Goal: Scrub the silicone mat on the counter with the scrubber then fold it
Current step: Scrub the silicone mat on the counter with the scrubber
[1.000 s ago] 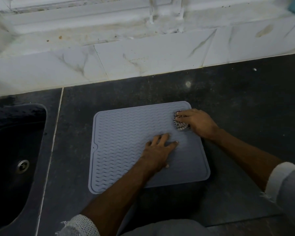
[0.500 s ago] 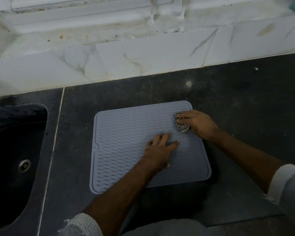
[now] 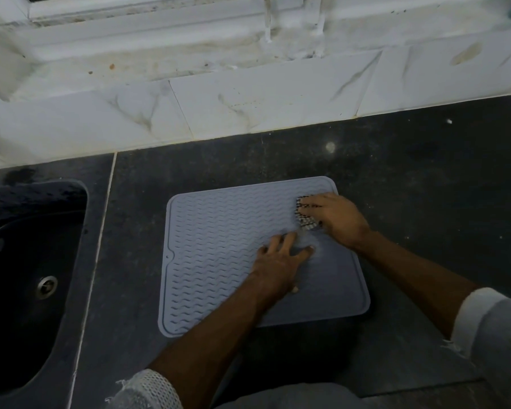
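A grey silicone mat (image 3: 219,255) with a wavy ribbed surface lies flat on the dark counter (image 3: 425,178). My left hand (image 3: 281,261) presses flat on the mat's middle, fingers spread. My right hand (image 3: 334,216) grips a checkered black-and-white scrubber (image 3: 304,216) and holds it against the mat near its far right corner. Most of the scrubber is hidden under my fingers.
A dark sink (image 3: 27,276) with a metal drain (image 3: 46,287) sits to the left of the mat. A white marble-patterned tiled wall (image 3: 248,104) runs along the back of the counter, with a stained ledge above it.
My right hand with the scrubber has shifted slightly on the mat near the far right corner. My left hand stays pressed in the same place.
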### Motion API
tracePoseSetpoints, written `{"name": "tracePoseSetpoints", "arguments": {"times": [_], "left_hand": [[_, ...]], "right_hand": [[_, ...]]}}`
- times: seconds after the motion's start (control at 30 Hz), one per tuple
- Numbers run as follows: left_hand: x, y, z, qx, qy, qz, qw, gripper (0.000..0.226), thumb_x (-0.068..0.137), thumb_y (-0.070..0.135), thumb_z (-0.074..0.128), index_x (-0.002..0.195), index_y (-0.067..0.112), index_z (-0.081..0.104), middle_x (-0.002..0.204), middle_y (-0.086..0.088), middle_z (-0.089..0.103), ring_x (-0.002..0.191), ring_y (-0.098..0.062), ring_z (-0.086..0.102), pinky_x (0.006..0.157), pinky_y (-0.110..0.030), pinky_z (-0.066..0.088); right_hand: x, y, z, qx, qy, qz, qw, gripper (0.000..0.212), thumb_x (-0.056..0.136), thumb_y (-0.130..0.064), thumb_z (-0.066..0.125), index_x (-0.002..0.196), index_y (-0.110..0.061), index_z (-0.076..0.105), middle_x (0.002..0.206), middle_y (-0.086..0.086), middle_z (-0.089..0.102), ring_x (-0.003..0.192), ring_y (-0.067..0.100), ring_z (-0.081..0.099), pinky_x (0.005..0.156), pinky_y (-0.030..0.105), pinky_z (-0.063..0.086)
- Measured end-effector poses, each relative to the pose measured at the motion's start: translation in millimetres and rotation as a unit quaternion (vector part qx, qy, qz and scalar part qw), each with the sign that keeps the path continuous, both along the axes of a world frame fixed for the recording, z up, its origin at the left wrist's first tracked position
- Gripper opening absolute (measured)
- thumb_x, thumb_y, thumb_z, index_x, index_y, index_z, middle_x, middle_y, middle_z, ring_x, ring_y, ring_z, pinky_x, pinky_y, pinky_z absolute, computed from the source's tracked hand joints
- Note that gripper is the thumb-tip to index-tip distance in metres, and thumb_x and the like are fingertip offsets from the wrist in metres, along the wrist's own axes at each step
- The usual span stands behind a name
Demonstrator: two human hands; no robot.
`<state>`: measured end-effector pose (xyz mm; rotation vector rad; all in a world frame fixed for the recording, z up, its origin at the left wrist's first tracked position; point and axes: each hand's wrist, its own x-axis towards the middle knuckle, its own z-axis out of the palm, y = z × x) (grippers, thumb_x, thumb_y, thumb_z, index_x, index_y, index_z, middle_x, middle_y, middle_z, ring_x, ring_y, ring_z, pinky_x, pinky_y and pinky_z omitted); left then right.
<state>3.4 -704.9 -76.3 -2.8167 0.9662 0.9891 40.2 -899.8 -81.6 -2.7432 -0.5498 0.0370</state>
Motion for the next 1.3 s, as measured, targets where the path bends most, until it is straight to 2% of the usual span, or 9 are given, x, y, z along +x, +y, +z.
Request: {"name": "tracePoseSetpoints", "arguments": {"times": [0.13,0.23,0.3,0.43,0.63,0.83,1.0,1.17,1.3], "left_hand": [[0,0,0,-0.007,-0.001,0.000,1.000,0.099,0.078,0.032,0.075,0.149,0.042,0.007,0.158,-0.002,-0.012,0.143,-0.034,-0.005,0.112,-0.058,0.011],[0,-1,0,-0.001,-0.002,0.001,1.000,0.099,0.078,0.033,0.075,0.149,0.043,0.007,0.158,-0.002,-0.012,0.143,-0.034,-0.005,0.113,-0.058,0.011],[0,-1,0,-0.003,-0.004,0.001,1.000,0.099,0.077,0.034,0.075,0.149,0.043,0.007,0.158,-0.002,-0.011,0.143,-0.034,-0.004,0.113,-0.057,0.012],[-1,-1,0,-0.003,0.000,0.003,1.000,0.098,0.079,0.036,0.074,0.149,0.043,0.006,0.158,-0.004,-0.012,0.143,-0.034,-0.005,0.114,-0.058,0.010],[-2,1,-5,-0.021,-0.004,0.010,1.000,0.099,0.078,0.031,0.075,0.149,0.042,0.007,0.158,-0.002,-0.011,0.144,-0.033,-0.007,0.113,-0.058,0.008],[-1,0,-7,-0.011,-0.007,0.009,1.000,0.099,0.078,0.033,0.075,0.148,0.044,0.006,0.158,-0.001,-0.012,0.143,-0.033,-0.006,0.112,-0.058,0.008],[-2,-1,-6,-0.004,-0.007,0.004,1.000,0.101,0.078,0.034,0.074,0.149,0.044,0.004,0.158,-0.001,-0.012,0.143,-0.033,-0.007,0.112,-0.059,0.008],[-1,0,-6,-0.011,-0.008,0.011,1.000,0.099,0.078,0.031,0.075,0.149,0.043,0.006,0.158,-0.001,-0.012,0.143,-0.032,-0.007,0.113,-0.058,0.009],[-2,-2,0,-0.005,-0.002,0.013,1.000,0.098,0.079,0.031,0.074,0.149,0.041,0.006,0.158,-0.003,-0.012,0.144,-0.033,-0.008,0.113,-0.059,0.009]], "right_hand": [[4,-30,8,-0.051,0.035,-0.044,0.997,0.042,0.075,-0.015,0.073,0.116,-0.011,0.064,0.127,0.013,0.059,0.114,0.035,0.054,0.098,0.045,0.043],[12,-14,13,-0.015,0.029,-0.061,0.998,0.038,0.075,-0.010,0.072,0.113,-0.006,0.066,0.124,0.017,0.061,0.114,0.037,0.055,0.101,0.046,0.041],[9,6,10,0.027,-0.007,-0.048,0.998,0.035,0.078,-0.004,0.068,0.113,-0.003,0.065,0.123,0.019,0.061,0.116,0.037,0.054,0.104,0.046,0.038],[2,22,-1,-0.003,0.015,-0.019,1.000,0.034,0.091,-0.018,0.055,0.125,-0.014,0.057,0.135,0.008,0.054,0.125,0.028,0.046,0.107,0.038,0.030],[-9,-35,7,-0.060,0.011,-0.035,0.998,0.043,0.071,-0.006,0.072,0.112,-0.013,0.066,0.122,0.011,0.063,0.106,0.036,0.058,0.090,0.046,0.048],[4,-8,16,0.027,-0.038,-0.049,0.998,0.036,0.069,0.003,0.070,0.104,-0.003,0.070,0.114,0.018,0.066,0.103,0.039,0.061,0.093,0.050,0.047],[3,9,5,-0.034,-0.016,0.022,0.999,0.038,0.079,-0.006,0.067,0.117,-0.011,0.064,0.128,0.012,0.059,0.117,0.032,0.053,0.100,0.046,0.042],[0,-39,9,-0.050,0.004,-0.062,0.997,0.040,0.072,-0.009,0.074,0.112,-0.015,0.067,0.123,0.010,0.063,0.107,0.036,0.057,0.089,0.047,0.048],[3,-33,12,-0.042,0.030,-0.075,0.996,0.038,0.073,-0.016,0.074,0.110,-0.013,0.067,0.123,0.011,0.062,0.107,0.036,0.056,0.091,0.046,0.045]]}}
